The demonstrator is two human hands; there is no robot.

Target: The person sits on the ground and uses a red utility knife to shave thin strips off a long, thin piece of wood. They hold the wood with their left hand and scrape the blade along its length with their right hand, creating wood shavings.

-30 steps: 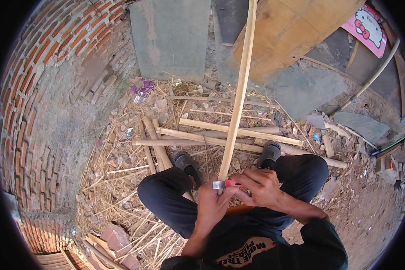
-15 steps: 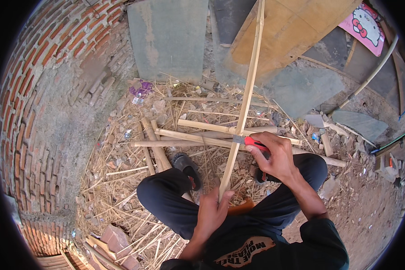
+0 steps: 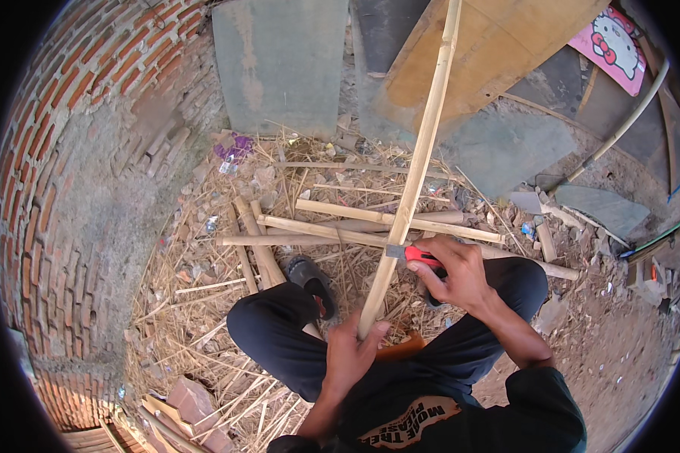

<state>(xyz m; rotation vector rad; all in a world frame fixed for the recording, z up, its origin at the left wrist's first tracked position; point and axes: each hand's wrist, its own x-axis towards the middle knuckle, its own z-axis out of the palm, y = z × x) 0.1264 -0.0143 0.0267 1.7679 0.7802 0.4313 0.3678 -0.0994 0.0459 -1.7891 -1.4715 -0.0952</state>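
A long pale bamboo strip [image 3: 421, 151] slants up and away from my lap toward the far boards. Its near end is gripped in my left hand [image 3: 349, 355], thumb along one side. My right hand [image 3: 457, 273] is wrapped round the red and black handle of a utility knife [image 3: 421, 257]. The wide grey blade lies across the strip, touching it, a little beyond my knees. Beneath the strip, several cut bamboo pieces [image 3: 332, 229] lie crosswise on the ground. My fingers hide part of the knife handle.
Dry shavings and rubble cover the ground around my dark shoe [image 3: 310, 281]. A brick wall [image 3: 45, 249] runs along the left. Grey and brown boards [image 3: 279, 68] lean at the far side, with a pink panel [image 3: 616, 49] at far right. Broken bricks [image 3: 193, 404] lie lower left.
The knife and my right hand have come slightly nearer to me along the strip. The strip's far end has swung a little to the right, and its near end slightly left.
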